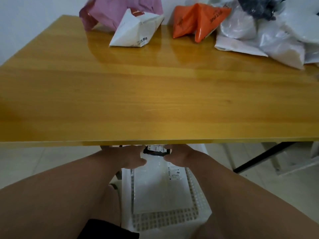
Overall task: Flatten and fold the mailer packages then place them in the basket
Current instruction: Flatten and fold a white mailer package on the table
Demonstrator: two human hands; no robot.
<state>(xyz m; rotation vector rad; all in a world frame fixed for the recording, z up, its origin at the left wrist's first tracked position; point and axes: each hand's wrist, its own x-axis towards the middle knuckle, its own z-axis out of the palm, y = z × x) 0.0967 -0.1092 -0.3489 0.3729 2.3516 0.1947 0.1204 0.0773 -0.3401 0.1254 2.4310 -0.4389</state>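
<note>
Reaching down below the near edge of the table (155,100), I am seeing both hands working over a white basket (193,192) that is sitting on the floor between the knees. The left hand (131,157) is curling its fingers around the left edge of a folded mailer (156,151), and the right hand (179,156) is pinching the right edge of the same piece, so both are gripping it just above the basket's far end. That mailer is showing a dark face with a white printed label, and its far part is hiding under the table edge. Inside the basket a flat white mailer (158,188) is lying against the bottom, with a small label near its far right corner, and the perforated basket wall is showing around it. Further out, the wooden tabletop is lying bare across its middle, while the unfolded packages are waiting along the far edge. A pink mailer (110,9) is standing crumpled at the far left, with a white mailer (136,30) with a barcode leaning just in front of it. An orange mailer (195,19) is sitting puffed up near the middle of the far edge. At the far right a heap of pale grey and white mailers (269,40) is piling up, with a dark one (255,7) resting on top. A black table leg (262,156) is slanting across the pale floor at the right.
</note>
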